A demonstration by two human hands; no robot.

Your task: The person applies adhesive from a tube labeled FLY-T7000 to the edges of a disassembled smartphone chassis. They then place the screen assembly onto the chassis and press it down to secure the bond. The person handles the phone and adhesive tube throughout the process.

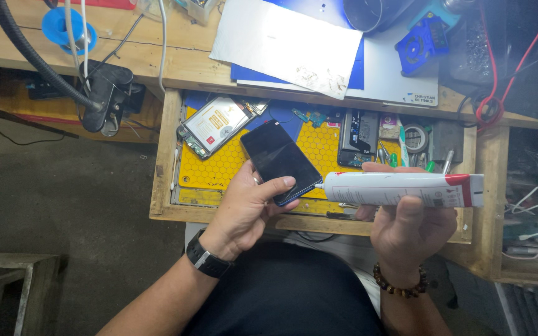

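Wooden drawer with yellow mat below: dark phone is gripped over it by left hand; white red-ended glue tube is clasped sideways in right hand, nozzle touching phone's corner.

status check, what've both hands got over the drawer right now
Left hand grips dark phone, screen up. Right hand holds white glue tube, nozzle at phone's lower edge. Nothing between them; opened phone lies apart on yellow mat.

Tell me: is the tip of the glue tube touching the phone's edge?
Touching. In the head view, the glue tube in the right hand has its nozzle tip against the edge of the phone, which the left hand holds.
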